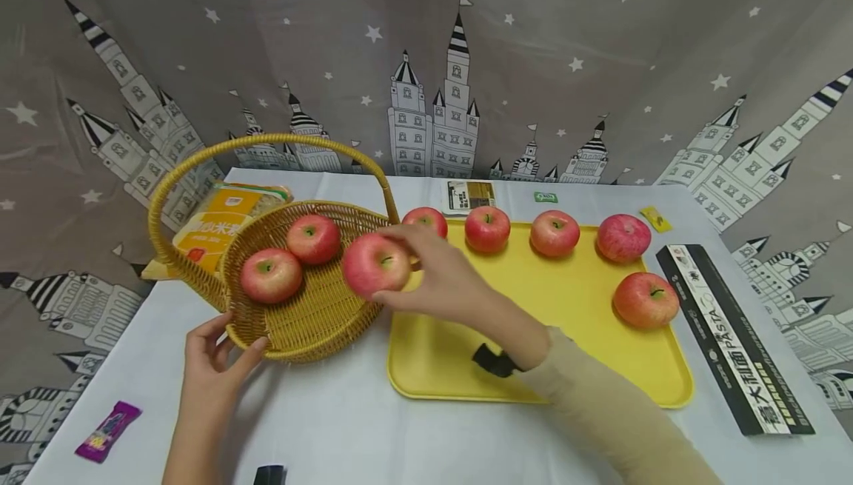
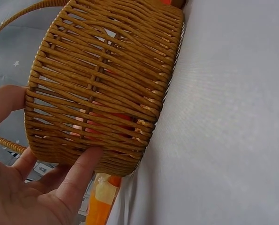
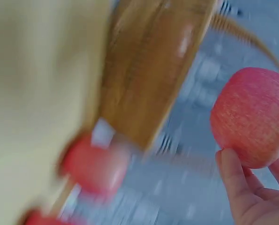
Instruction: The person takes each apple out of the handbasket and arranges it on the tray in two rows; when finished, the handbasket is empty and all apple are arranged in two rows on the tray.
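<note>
My right hand (image 1: 448,274) holds a red apple (image 1: 378,266) over the right side of the wicker basket (image 1: 313,333). In the right wrist view the apple (image 3: 249,117) sits between the thumb and fingers. Two more apples, one at the front left (image 1: 270,276) and one behind it (image 1: 313,239), lie in the basket. My left hand (image 1: 215,359) grips the basket's near-left rim; the left wrist view shows its thumb and fingers against the woven side (image 2: 106,79). The yellow tray (image 1: 460,366) bears several apples, including a front right one (image 1: 645,300).
Behind the basket lies an orange-and-yellow food bag (image 1: 223,222). A black pasta box (image 1: 733,337) lies right of the tray. A purple-wrapped snack (image 1: 108,432) is at the front left; small packets (image 1: 469,196) lie along the back. The basket's tall handle (image 1: 266,141) arches above it.
</note>
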`<control>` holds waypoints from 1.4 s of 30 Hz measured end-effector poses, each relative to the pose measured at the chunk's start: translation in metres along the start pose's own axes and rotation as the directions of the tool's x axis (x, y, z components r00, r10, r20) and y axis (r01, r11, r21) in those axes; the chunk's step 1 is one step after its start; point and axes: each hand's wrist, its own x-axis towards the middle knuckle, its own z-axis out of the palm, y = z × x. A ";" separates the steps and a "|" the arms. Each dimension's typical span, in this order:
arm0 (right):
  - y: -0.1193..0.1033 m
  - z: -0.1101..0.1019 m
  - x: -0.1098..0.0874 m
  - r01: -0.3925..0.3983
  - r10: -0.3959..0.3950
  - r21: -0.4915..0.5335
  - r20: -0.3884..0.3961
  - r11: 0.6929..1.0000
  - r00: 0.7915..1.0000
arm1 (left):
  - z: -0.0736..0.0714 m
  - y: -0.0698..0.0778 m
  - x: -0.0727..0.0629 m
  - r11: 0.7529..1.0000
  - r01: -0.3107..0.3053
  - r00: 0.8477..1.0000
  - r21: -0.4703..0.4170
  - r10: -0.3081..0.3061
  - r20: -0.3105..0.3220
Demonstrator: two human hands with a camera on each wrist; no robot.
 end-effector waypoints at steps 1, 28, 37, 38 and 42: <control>0.009 -0.015 -0.012 -0.034 0.034 0.004 -0.029 0.999 0.999 | 0.001 -0.001 0.000 1.000 -0.005 1.000 -0.005 0.005 0.005; 0.109 -0.131 -0.128 -0.528 0.519 -0.210 -0.099 0.823 0.849 | 0.005 -0.005 0.001 1.000 -0.012 1.000 -0.022 0.012 0.003; 0.085 -0.116 -0.084 -0.419 0.413 -0.013 -0.143 0.908 0.899 | 0.004 -0.002 0.000 0.999 -0.012 1.000 -0.038 0.012 0.003; 0.080 -0.110 -0.075 -0.395 0.391 -0.001 -0.126 0.919 0.911 | 0.004 -0.002 0.000 0.999 -0.017 1.000 -0.046 0.018 0.004; 0.058 -0.080 -0.042 -0.289 0.291 0.047 -0.053 0.956 0.955 | 0.002 -0.001 -0.001 1.000 -0.014 1.000 -0.022 0.014 0.006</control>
